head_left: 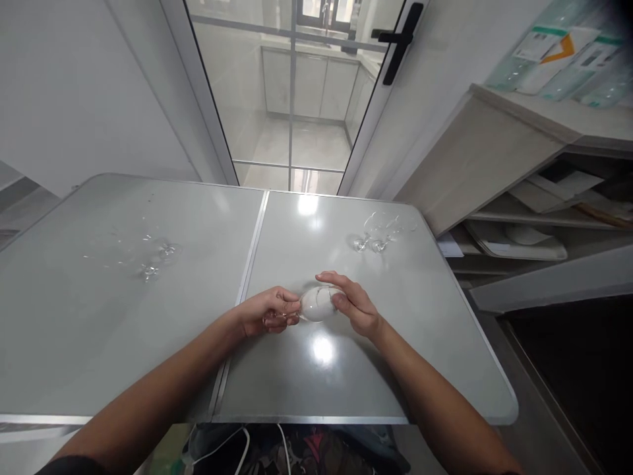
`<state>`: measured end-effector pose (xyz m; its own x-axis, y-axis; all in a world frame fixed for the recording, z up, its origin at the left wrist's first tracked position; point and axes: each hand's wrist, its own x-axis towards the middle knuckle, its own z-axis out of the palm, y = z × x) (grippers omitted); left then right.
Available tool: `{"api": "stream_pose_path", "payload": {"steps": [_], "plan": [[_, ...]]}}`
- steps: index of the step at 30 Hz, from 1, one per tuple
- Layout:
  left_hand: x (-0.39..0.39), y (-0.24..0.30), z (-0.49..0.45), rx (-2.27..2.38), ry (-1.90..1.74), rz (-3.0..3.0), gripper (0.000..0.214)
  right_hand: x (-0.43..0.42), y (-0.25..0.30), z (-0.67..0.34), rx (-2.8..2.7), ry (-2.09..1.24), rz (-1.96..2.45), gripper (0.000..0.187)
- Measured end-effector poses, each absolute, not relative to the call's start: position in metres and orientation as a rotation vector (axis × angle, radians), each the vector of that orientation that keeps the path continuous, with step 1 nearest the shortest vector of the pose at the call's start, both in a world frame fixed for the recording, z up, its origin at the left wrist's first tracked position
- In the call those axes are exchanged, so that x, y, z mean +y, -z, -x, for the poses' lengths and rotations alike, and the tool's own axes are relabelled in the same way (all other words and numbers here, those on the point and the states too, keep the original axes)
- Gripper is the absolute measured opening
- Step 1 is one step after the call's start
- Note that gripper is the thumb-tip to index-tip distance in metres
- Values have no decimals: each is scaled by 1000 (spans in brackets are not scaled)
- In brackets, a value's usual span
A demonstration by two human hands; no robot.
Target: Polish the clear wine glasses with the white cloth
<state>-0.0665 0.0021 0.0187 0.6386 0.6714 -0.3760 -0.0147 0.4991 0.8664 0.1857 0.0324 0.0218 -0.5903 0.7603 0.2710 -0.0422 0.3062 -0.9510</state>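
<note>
A clear wine glass (316, 304) is held sideways just above the table, near the middle seam, its bowl to the right. My left hand (277, 310) is closed around the stem end, which the fingers partly hide. At the rim end, my right hand (355, 305) has its thumb on the near side of the bowl and its fingers stretched along the far side. The bowl looks whitish inside; whether that is a reflection or something in it I cannot tell.
The grey folding table (198, 369) has a metal seam. Clear stemmed glasses (150, 272) are on its left half, faint to see. Two more stemmed glasses (378, 245) are at the back right. A glazed door (291, 99) lies beyond; a shelf unit (519, 132) borders the right.
</note>
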Motion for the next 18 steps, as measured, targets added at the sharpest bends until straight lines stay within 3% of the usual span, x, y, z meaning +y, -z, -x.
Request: {"api": "stream_pose_path", "payload": {"steps": [3, 7, 10, 14, 18], "plan": [[1, -13, 65, 987, -649, -1246, 41, 35, -22, -183, -1751, -1389, 752, 42], [-5, 4, 60, 1367, -1085, -2031, 38, 40, -24, -171, -1429, -1604, 972, 48], [-11, 13, 53, 1439, -1166, -2375, 34, 40, -24, -164, -1265, -1704, 1011, 48], [-16, 8, 44, 1447, -1152, -1872, 44, 38, -27, -162, -1334, -1656, 900, 45], [-9, -9, 47, 1039, -765, -1156, 46, 36, -27, -170, -1469, -1620, 773, 44]]}}
